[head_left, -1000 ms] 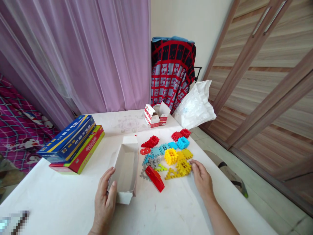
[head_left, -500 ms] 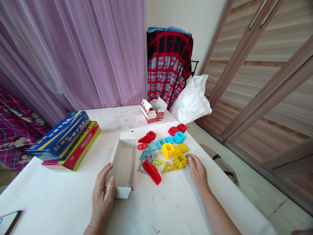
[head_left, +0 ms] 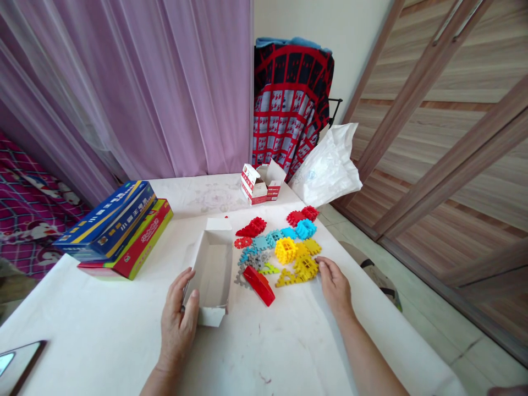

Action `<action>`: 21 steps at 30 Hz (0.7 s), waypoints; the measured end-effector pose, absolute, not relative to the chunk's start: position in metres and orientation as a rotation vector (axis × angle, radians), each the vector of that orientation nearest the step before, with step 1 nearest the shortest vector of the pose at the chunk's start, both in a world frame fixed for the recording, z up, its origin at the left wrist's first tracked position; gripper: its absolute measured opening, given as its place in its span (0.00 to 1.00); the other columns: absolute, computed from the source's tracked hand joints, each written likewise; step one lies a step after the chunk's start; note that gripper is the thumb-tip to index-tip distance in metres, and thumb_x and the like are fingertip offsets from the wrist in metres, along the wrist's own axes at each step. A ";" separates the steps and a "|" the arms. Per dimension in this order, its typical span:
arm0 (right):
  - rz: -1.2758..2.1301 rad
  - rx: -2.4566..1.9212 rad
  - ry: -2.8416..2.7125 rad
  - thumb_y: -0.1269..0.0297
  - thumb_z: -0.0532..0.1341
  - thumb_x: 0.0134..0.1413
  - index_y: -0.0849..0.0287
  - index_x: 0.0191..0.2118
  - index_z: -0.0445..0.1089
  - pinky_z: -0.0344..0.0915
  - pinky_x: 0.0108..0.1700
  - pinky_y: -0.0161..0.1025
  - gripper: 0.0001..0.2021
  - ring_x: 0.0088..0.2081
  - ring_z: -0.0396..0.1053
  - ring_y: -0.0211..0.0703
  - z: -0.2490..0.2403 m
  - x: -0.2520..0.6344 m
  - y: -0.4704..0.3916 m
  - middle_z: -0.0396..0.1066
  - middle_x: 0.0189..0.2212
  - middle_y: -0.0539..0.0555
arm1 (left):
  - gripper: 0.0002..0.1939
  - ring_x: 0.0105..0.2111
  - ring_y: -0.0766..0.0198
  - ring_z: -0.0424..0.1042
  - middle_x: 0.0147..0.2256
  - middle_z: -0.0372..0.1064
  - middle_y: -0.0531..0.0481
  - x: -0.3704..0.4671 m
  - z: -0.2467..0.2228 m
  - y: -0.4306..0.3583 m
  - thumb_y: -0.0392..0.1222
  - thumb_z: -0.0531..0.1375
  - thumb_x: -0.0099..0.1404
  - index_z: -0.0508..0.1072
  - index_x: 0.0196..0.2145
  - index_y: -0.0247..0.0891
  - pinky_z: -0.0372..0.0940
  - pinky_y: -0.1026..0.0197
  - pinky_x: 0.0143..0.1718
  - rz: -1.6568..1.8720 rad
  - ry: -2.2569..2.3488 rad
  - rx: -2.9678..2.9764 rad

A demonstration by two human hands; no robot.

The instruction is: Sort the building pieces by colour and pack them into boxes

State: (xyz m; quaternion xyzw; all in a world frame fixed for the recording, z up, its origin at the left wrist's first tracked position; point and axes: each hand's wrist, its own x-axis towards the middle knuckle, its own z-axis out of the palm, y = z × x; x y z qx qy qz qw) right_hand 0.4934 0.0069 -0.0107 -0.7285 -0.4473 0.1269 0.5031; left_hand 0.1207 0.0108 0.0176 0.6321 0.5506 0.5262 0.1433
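Note:
A long white cardboard box [head_left: 215, 264], open at the top, lies on the table in front of me. My left hand [head_left: 179, 311] has hold of its near left corner, fingers along the side wall and thumb at the end. Right of the box spread interlocking plastic building pieces: yellow pieces [head_left: 306, 267], a yellow cube [head_left: 286, 250], blue pieces [head_left: 274, 238], grey gears [head_left: 258, 258] and red pieces [head_left: 252, 226]. A red curved piece [head_left: 259, 286] lies nearest me. My right hand [head_left: 335, 286] rests on the table, loosely extended fingertips touching the yellow pieces' right side.
Blue boxes [head_left: 111, 220] are stacked on a red and green box [head_left: 142, 242] at the left. A small red and white carton [head_left: 258, 190] stands at the back. Beside the table hangs a white plastic bag [head_left: 328, 168]. A phone [head_left: 20, 360] lies front left.
The whole view has shifted slightly, so things sit a little further right. Both hands keep their places at the box and the yellow pieces.

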 end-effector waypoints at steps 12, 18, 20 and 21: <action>0.415 -1.637 -0.964 0.46 0.55 0.53 0.59 0.43 0.71 0.69 0.44 0.45 0.22 0.41 0.73 0.50 -0.012 0.500 0.010 0.76 0.43 0.61 | 0.18 0.56 0.56 0.64 0.55 0.66 0.44 0.119 0.015 0.011 0.46 0.53 0.66 0.68 0.53 0.43 0.60 0.50 0.58 1.504 1.603 1.829; 0.228 -1.747 -1.060 0.55 0.59 0.48 0.58 0.46 0.70 0.69 0.39 0.43 0.20 0.37 0.73 0.47 0.011 0.562 0.049 0.74 0.44 0.58 | 0.19 0.58 0.56 0.63 0.56 0.64 0.45 0.118 0.016 0.011 0.46 0.52 0.66 0.67 0.53 0.44 0.58 0.50 0.60 1.485 1.589 1.818; 0.134 -1.819 -1.206 0.60 0.58 0.47 0.58 0.49 0.69 0.68 0.40 0.43 0.21 0.38 0.73 0.46 0.028 0.585 0.074 0.72 0.48 0.58 | 0.19 0.58 0.55 0.63 0.56 0.64 0.45 0.117 0.015 0.011 0.46 0.52 0.66 0.67 0.53 0.44 0.58 0.49 0.60 1.481 1.587 1.822; 0.094 -1.868 -1.291 0.63 0.59 0.46 0.58 0.50 0.69 0.68 0.40 0.43 0.23 0.38 0.73 0.46 0.037 0.594 0.087 0.70 0.50 0.59 | 0.19 0.57 0.55 0.63 0.56 0.64 0.45 0.116 0.014 0.011 0.47 0.53 0.66 0.67 0.53 0.44 0.58 0.49 0.60 1.480 1.589 1.825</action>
